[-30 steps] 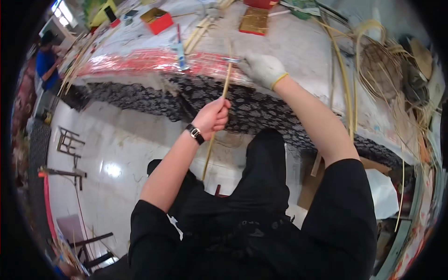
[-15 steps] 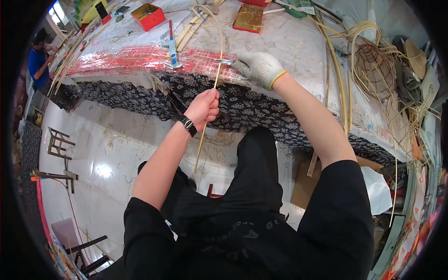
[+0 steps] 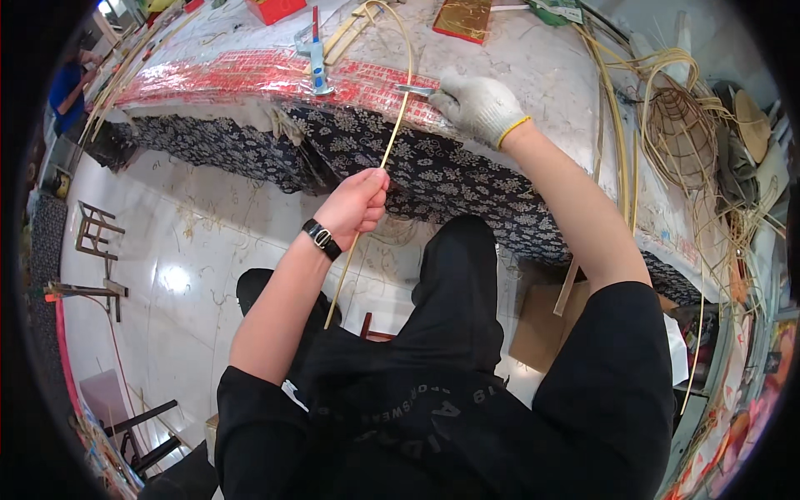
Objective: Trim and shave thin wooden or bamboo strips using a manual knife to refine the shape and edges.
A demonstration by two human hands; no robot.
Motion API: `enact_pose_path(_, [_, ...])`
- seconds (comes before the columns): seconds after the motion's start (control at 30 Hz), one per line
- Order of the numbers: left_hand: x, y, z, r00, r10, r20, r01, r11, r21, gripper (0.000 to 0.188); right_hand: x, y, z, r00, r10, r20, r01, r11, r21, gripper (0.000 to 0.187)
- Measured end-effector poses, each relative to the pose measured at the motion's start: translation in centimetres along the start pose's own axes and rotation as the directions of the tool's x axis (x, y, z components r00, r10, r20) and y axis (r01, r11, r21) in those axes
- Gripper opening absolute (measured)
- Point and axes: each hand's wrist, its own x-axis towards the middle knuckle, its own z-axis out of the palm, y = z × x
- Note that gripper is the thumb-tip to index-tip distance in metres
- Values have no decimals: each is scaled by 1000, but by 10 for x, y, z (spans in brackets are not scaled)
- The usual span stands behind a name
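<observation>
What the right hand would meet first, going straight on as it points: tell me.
Likely the thin pale strip, just left of the gloved right hand; the metal tool it holds overlaps the strip in the picture, though depth between them is unclear.

We record bright, even illumination over the desk [image 3: 533,54] and the pale floor [image 3: 196,325]. We note a concentrated specular spot at the floor's left and streaked glare along the red film [image 3: 200,77]. Soft shadow dims the floor beside the cloth [image 3: 217,150]. The black shirt [image 3: 492,442] yields little detail. We find the left hand [image 3: 357,204] and right hand [image 3: 483,108] sharp. Fisheye distortion curves straight edges; toward the black circular border, we see detail soften and smear.
</observation>
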Motion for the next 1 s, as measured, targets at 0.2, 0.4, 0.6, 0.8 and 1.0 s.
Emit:
enact_pose_path(0.2, [-24,-8,-2,999,-38,-21,39,998,47,24,0,1,-5,999,-9,53,11,999,-34,32])
enact_pose_path(0.4, [-26,-17,-6,998,-47,-49,50,997,67,23,-6,-5,-11,996,-43,72,42,999,18,34])
enact_pose_path(0.6, [-7,-6,-5,999,-41,14,41,999,36,24,-8,-5,-8,996,-68,57,66,997,27,33])
enact_pose_path(0.8, [2,-7,-5,998,-24,66,26,999,-24,24,-8,-4,0,997,-79,4,79,997,22,32])
enact_pose_path(1.0, [-2,-12,-3,998,-5,64,8,999,-44,24,-10,-9,-3,995,-104,-8,103,994,-43,29])
